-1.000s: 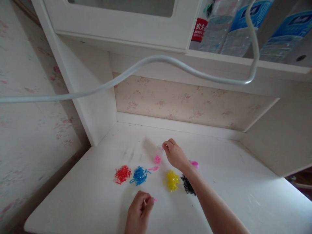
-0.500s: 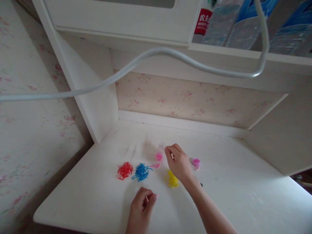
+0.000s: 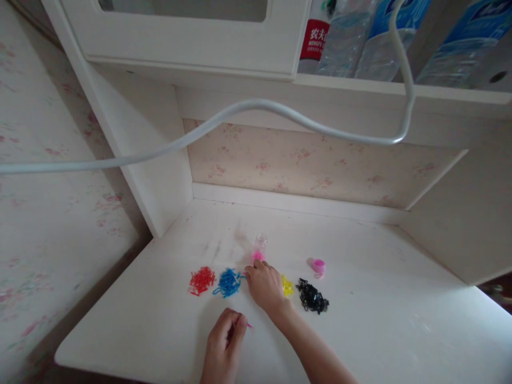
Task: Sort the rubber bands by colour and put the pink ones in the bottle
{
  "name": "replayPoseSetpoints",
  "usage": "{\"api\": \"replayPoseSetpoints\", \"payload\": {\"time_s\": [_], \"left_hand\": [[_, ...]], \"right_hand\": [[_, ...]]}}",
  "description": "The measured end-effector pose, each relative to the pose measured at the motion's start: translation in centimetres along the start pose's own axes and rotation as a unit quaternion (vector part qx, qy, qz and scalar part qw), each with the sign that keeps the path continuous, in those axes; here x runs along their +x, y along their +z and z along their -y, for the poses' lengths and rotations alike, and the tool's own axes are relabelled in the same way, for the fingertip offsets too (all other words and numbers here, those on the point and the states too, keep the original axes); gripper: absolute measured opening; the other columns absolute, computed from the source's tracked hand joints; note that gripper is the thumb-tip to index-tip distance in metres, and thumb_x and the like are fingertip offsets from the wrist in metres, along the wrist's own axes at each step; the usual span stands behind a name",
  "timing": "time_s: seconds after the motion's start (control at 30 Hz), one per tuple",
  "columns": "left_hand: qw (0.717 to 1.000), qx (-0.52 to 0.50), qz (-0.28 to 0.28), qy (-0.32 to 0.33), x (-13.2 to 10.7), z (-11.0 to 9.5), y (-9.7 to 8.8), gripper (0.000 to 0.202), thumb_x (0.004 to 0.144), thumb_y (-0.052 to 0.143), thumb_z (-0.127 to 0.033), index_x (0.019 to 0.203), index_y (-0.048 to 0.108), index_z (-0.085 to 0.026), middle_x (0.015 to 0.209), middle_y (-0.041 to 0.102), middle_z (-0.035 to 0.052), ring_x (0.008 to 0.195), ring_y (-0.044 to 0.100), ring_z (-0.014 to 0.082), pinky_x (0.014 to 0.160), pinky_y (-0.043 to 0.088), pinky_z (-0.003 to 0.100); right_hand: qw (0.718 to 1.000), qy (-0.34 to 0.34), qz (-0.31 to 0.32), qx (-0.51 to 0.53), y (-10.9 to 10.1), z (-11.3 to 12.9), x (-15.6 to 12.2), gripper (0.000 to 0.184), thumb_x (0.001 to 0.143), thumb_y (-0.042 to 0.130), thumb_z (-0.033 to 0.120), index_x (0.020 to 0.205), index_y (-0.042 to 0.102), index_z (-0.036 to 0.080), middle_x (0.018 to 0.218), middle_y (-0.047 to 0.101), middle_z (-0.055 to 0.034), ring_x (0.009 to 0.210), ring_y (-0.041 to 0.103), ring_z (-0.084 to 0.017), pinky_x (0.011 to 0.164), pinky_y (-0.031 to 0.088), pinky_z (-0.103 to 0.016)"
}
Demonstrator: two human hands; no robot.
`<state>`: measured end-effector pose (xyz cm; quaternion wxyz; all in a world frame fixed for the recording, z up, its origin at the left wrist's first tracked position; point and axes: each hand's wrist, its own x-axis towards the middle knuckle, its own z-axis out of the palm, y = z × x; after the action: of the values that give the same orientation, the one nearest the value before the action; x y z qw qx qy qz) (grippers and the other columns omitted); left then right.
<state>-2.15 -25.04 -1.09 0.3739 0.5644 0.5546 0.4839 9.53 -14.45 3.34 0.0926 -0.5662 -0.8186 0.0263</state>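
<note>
On the white desk lie small piles of tiny bands: red, blue, yellow and black. A small clear bottle with pink bands in its bottom stands behind them, and its pink cap lies to the right. My right hand rests on the desk between the blue and yellow piles, fingertips down where the loose pink bands lay. My left hand is near the front edge, fingers pinched on a small pink band.
A white cable loops across the view above the desk. Water bottles lie on the shelf overhead. A cabinet side panel stands at the left, floral wallpaper behind.
My right hand has left the bottle's mouth and come down toward me onto the desk beside the blue pile. The black pile is uncovered again. My left hand stays put.
</note>
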Motion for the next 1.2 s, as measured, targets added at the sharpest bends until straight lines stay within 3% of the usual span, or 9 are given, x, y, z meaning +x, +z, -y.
{"api": "replayPoseSetpoints", "payload": {"time_s": [0.17,0.33,0.47,0.57,0.7,0.83,1.0,1.2], "left_hand": [[1.0,0.0,-0.001,0.011,-0.1,-0.1,0.0,0.033,0.089,0.046,-0.04,0.066,0.051,-0.018,0.064,0.048,-0.002,0.059,0.046,0.0109,0.056,0.04,0.018],[1.0,-0.001,-0.004,0.015,-0.1,-0.3,0.0,0.033,0.089,0.046,-0.041,0.067,0.053,-0.018,0.065,0.048,-0.0017,0.06,0.048,0.011,0.057,0.041,0.018],[1.0,0.007,-0.013,0.014,0.1,-0.7,0.0,0.032,0.088,0.047,-0.042,0.068,0.056,-0.017,0.065,0.052,-0.0012,0.059,0.05,0.0113,0.056,0.043,0.019],[0.998,0.032,-0.029,0.042,0.9,-2.3,-0.7,0.029,0.088,0.048,-0.038,0.073,0.061,-0.018,0.068,0.058,0.0003,0.062,0.055,0.0124,0.058,0.046,0.019],[0.981,0.114,-0.06,0.146,4.1,-6.3,-1.8,0.021,0.089,0.048,-0.03,0.085,0.065,-0.018,0.081,0.063,0.0032,0.071,0.058,0.0122,0.063,0.046,0.019],[0.955,0.176,-0.078,0.226,9.6,-9.2,-1.5,0.021,0.091,0.047,-0.029,0.085,0.063,-0.017,0.083,0.062,0.0026,0.07,0.057,0.0102,0.066,0.045,0.02],[0.925,0.262,-0.059,0.27,15.1,-9.2,0.1,0.02,0.092,0.046,-0.028,0.088,0.064,-0.019,0.087,0.063,0.0017,0.076,0.059,0.011,0.072,0.045,0.021],[0.906,0.315,-0.039,0.28,17.1,-8.3,1.1,0.021,0.092,0.045,-0.029,0.091,0.064,-0.021,0.089,0.063,0.001,0.079,0.06,0.0112,0.074,0.045,0.021]], "right_hand": [[1.0,-0.007,0.012,0.005,0.7,-0.1,0.3,0.024,0.089,0.044,0.017,0.085,0.067,0.021,0.091,0.063,-0.0073,0.084,0.061,-0.019,0.067,0.044,-0.027],[1.0,0.01,0.0,0.008,-0.1,-0.4,-0.4,0.023,0.091,0.041,0.016,0.089,0.063,0.022,0.091,0.062,-0.0052,0.083,0.06,-0.018,0.065,0.042,-0.025],[0.998,0.03,-0.042,0.02,-1.1,-0.5,-1.8,0.022,0.095,0.038,0.023,0.093,0.06,0.025,0.093,0.061,-0.0041,0.085,0.058,-0.018,0.065,0.041,-0.024],[0.994,0.027,-0.092,0.057,-1.4,-0.5,-3.2,0.021,0.095,0.038,0.024,0.098,0.059,0.026,0.098,0.062,-0.0039,0.087,0.057,-0.018,0.069,0.04,-0.025],[0.978,0.024,-0.14,0.15,-0.8,-0.5,-4.8,0.022,0.096,0.036,0.021,0.102,0.056,0.023,0.1,0.063,-0.0049,0.086,0.058,-0.017,0.071,0.041,-0.024],[0.95,0.028,-0.206,0.231,0.2,-0.3,-6.2,0.023,0.096,0.035,0.021,0.099,0.057,0.022,0.093,0.064,-0.0056,0.079,0.06,-0.016,0.069,0.044,-0.025],[0.919,0.017,-0.245,0.309,1.3,0.2,-8.3,0.028,0.095,0.038,0.022,0.117,0.056,0.023,0.1,0.063,-0.0067,0.086,0.062,-0.016,0.074,0.048,-0.024],[0.893,0.031,-0.253,0.372,2.6,-0.2,-10.1,0.024,0.093,0.041,0.019,0.106,0.06,0.024,0.099,0.063,-0.0053,0.089,0.062,-0.014,0.079,0.048,-0.021]]}}
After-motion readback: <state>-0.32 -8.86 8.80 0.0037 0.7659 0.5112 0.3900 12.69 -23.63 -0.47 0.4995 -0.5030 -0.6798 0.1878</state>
